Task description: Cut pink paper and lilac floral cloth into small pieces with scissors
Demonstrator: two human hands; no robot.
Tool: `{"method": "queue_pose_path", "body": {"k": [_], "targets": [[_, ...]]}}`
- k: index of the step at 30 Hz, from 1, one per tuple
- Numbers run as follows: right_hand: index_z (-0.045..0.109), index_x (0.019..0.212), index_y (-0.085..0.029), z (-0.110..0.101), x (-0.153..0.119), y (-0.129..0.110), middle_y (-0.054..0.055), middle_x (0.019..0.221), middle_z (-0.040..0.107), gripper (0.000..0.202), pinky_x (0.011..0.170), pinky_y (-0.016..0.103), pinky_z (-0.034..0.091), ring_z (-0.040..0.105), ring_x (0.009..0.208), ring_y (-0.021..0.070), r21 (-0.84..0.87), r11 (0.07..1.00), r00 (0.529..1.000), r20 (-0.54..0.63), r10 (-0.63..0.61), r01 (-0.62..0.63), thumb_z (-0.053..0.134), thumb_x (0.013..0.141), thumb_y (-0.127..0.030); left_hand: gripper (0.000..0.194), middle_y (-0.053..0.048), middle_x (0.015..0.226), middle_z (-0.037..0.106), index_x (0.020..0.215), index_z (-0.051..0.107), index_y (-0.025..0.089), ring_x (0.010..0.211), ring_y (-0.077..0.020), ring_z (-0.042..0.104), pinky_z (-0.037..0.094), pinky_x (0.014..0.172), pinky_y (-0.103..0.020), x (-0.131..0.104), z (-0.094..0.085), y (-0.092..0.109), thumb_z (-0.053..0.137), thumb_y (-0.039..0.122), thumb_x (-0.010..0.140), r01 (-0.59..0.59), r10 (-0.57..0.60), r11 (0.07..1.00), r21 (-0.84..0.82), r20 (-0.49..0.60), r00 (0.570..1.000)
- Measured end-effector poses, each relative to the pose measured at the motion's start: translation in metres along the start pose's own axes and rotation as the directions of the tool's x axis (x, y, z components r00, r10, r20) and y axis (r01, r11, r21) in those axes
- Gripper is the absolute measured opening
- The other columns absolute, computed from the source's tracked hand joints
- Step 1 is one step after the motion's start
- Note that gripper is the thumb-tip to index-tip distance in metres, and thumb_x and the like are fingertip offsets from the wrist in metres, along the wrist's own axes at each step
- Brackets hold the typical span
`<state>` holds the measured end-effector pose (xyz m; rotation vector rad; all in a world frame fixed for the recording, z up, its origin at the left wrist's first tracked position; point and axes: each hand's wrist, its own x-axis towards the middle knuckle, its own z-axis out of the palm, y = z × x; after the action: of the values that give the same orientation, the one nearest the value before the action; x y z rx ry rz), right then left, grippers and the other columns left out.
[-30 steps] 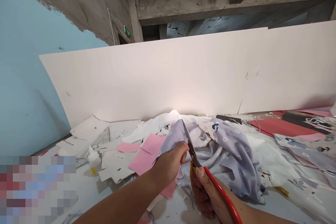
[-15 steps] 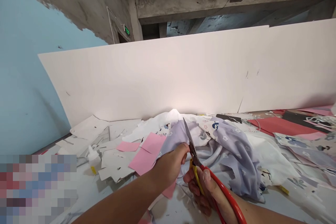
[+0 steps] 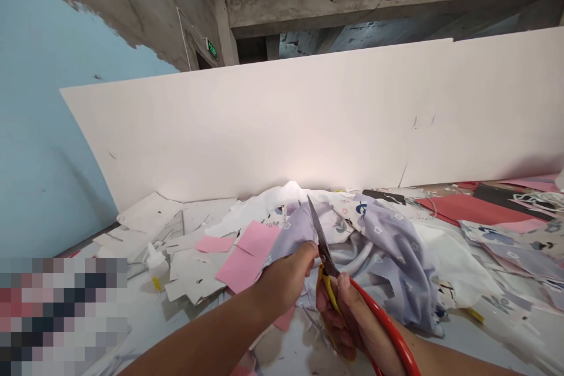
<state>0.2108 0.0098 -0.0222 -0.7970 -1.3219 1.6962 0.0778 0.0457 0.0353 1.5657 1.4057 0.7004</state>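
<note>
My left hand (image 3: 293,273) is closed on the lavender cloth (image 3: 297,228), its fingertips beside the scissor blades. My right hand (image 3: 352,317) grips scissors (image 3: 325,249) with red and yellow handles, their blades pointing up and away, against the cloth. The second blade is mostly hidden by the fabric. Flower-patterned lavender and white fabric (image 3: 396,264) lies bunched beyond and to the right of my hands.
Pink paper pieces (image 3: 251,247), cut white card (image 3: 196,276) and a small glue bottle (image 3: 157,259) lie left. Red sheets (image 3: 471,209) and patterned pieces lie right. A tall white panel (image 3: 264,129) stands behind the table.
The scissor blades have opened slightly, with a second tip now showing beside the first. My right hand's fingers have shifted a little on the handles; my left hand has hardly moved.
</note>
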Motion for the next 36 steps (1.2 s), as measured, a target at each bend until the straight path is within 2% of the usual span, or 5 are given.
{"method": "queue_pose_path", "body": {"k": [3,8,15,29,36], "targets": [[0.036,0.066,-0.02,-0.002,0.002,0.002,-0.009,0.051,0.026,0.052,0.039,0.018,0.023,0.021,0.04,0.0044,0.036,0.998,0.998,-0.014,0.058,-0.057,0.032,0.072,-0.072,0.041,0.004,0.052,0.028,0.052,0.03,0.02,0.052,-0.0123,0.028,0.025,0.052,-0.025,-0.001,0.0,0.002,0.035,0.055,0.072,0.06,-0.06,0.998,-0.034,0.001,0.998],[0.031,0.064,-0.022,-0.003,0.005,0.007,-0.01,0.047,0.023,0.053,0.034,0.018,0.015,0.015,0.035,0.0035,0.086,0.984,0.987,-0.019,0.158,-0.156,0.03,0.071,-0.074,0.039,0.004,0.052,0.028,0.053,0.029,0.02,0.054,-0.0119,0.028,0.025,0.053,-0.025,0.003,0.001,-0.003,0.035,0.053,0.074,-0.037,0.038,0.997,-0.069,0.021,0.999],[0.04,0.074,-0.02,0.003,0.0,0.001,-0.006,0.06,0.033,0.061,0.04,0.019,0.024,0.026,0.044,0.0045,0.017,1.0,0.996,-0.086,-0.008,0.01,0.035,0.063,-0.079,0.042,0.004,0.05,0.033,0.052,0.03,0.02,0.055,-0.0132,0.032,0.028,0.056,-0.026,0.004,0.003,-0.007,0.034,0.057,0.072,0.065,-0.065,0.997,-0.04,0.005,0.998],[0.032,0.062,-0.021,0.002,0.003,0.002,-0.01,0.046,0.024,0.055,0.035,0.018,0.018,0.017,0.036,0.0036,0.107,0.985,0.986,-0.077,0.145,-0.137,0.034,0.067,-0.076,0.041,0.004,0.054,0.034,0.057,0.031,0.021,0.058,-0.0132,0.032,0.029,0.057,-0.025,0.002,0.004,-0.009,0.033,0.059,0.072,0.028,-0.025,0.999,-0.038,0.069,0.997],[0.043,0.076,-0.019,0.001,0.003,0.0,-0.004,0.061,0.041,0.066,0.037,0.018,0.024,0.029,0.044,0.005,-0.013,1.0,0.992,-0.128,0.001,-0.003,0.032,0.06,-0.082,0.043,0.002,0.05,0.043,0.053,0.038,0.022,0.054,-0.0149,0.04,0.034,0.052,-0.025,0.002,0.005,-0.012,0.03,0.06,0.072,0.09,-0.09,0.996,0.003,0.055,0.994]]}}
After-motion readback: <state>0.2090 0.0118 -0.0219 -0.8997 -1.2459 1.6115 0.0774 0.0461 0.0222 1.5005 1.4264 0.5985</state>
